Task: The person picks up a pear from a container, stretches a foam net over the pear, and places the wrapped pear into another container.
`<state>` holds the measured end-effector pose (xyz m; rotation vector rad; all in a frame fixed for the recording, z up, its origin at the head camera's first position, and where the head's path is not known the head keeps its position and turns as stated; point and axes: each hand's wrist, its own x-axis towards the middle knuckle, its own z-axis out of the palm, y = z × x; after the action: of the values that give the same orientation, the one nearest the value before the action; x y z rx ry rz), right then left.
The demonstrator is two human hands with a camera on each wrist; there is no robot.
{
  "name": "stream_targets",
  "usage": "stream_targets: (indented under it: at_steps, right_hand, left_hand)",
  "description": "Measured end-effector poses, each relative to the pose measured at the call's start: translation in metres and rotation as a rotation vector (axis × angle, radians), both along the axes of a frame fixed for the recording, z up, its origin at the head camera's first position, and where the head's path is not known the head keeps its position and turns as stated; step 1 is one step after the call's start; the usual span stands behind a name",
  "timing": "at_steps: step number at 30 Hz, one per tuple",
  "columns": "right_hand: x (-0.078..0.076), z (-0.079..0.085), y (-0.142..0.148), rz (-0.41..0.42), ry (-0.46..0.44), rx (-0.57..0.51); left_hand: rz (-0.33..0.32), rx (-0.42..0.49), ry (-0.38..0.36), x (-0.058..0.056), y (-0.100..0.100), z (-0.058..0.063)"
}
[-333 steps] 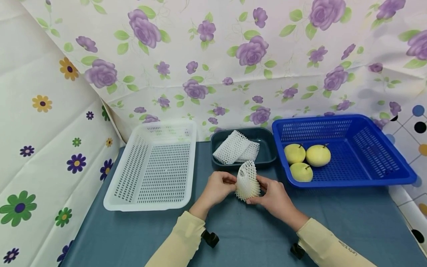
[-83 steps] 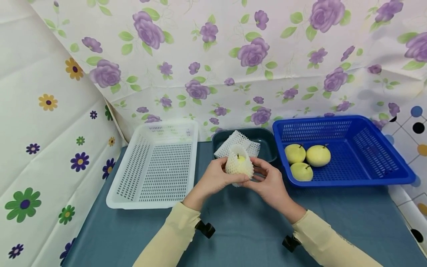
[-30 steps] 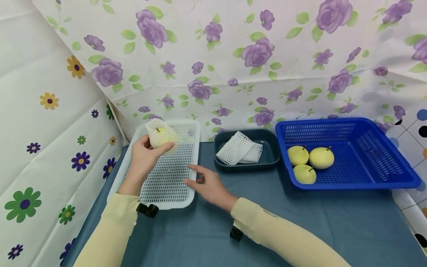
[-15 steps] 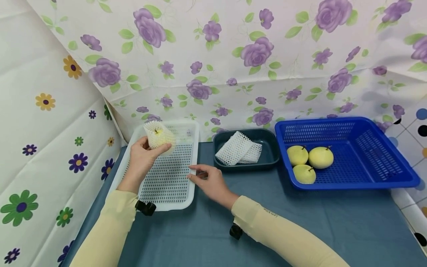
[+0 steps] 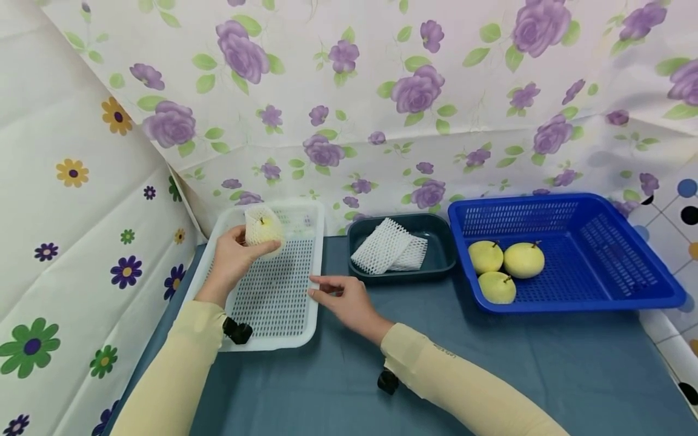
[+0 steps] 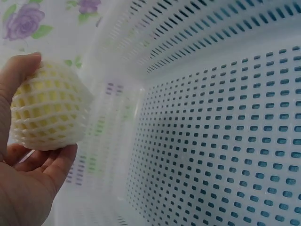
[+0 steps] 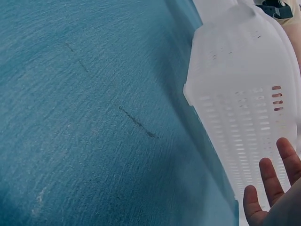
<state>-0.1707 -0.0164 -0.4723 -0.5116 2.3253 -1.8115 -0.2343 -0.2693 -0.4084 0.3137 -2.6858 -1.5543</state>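
In goes the netted pear point(image 5: 267, 235), left hand point(image 5: 230, 257) alone now, over the white basket point(image 5: 275, 306); right hand point(image 5: 351, 303) shifts to its right edge.

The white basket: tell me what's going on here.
A person's left grip holds a net-wrapped pear over the white basket, not yet set down. The right grip is at the basket's right rim; whether it's holding on is unclear. Three bare pears sit in the blue basket, and more nets lie in the dark tray.
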Motion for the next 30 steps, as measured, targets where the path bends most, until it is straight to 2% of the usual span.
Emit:
stream_targets:
  at_steps: [6,11,17,23,30]
  right_hand:
    - [0.003,-0.001,-0.001,0.003,0.001,-0.014]
    - [-0.001,-0.006,-0.001,-0.001,0.028,-0.025]
    - [0.0,-0.006,-0.001,-0.009,0.018,-0.001]
    - [0.002,-0.005,-0.002,-0.01,0.018,-0.005]
    - [0.002,-0.005,-0.001,-0.012,0.017,-0.021]
  left_hand:
    - [-0.012,-0.063,-0.026,-0.009,-0.004,-0.011]
    - [-0.03,-0.095,-0.03,-0.016,-0.001,-0.006]
    - [-0.088,-0.115,-0.047,-0.024,0.004,-0.004]
    - [-0.138,-0.156,-0.05,-0.036,0.006,-0.009]
    - [-0.179,-0.17,-0.095,-0.045,0.009,-0.016]
